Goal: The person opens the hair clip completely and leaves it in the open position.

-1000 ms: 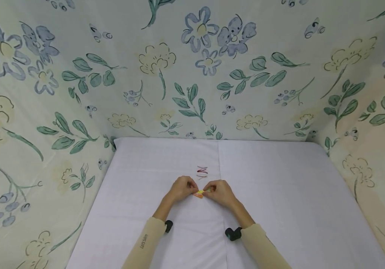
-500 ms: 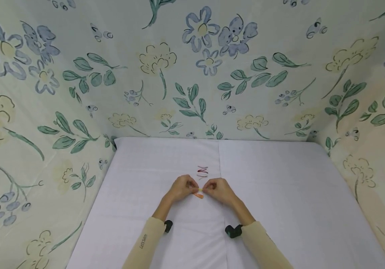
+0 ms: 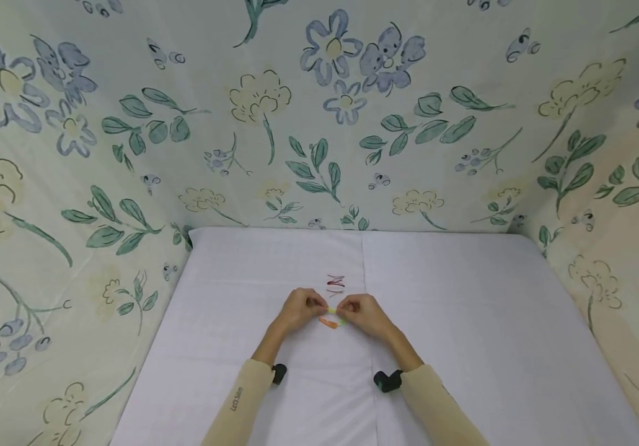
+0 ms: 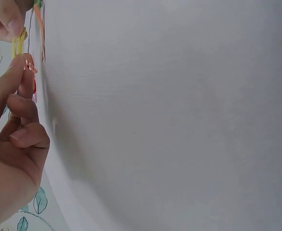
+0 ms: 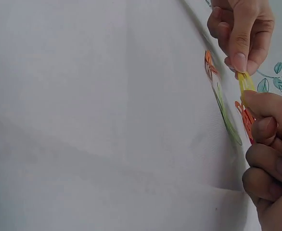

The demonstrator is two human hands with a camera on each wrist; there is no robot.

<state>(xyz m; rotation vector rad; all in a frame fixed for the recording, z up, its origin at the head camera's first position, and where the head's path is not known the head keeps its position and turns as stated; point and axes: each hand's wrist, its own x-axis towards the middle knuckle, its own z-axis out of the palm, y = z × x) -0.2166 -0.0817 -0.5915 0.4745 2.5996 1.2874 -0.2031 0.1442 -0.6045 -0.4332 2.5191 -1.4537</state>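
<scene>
Left hand (image 3: 300, 309) and right hand (image 3: 365, 313) each pinch 1 end of a yellow rubber band (image 3: 332, 310), held taut above the table (image 3: 464, 322) centre, clear of orange band (image 3: 328, 323).

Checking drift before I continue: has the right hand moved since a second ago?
Yes, slightly. The right hand has shifted up the white sheet, toward the dark clips, pinching the yellow clip with the left hand.

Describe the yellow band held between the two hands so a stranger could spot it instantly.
Start at the white table in front of the floral cloth backdrop, then find the two hands meeting near its middle. The yellow band is pinched between the left hand and right hand, lifted off the surface. Its neighbours, an orange band and dark bands, lie flat on the table.
</scene>
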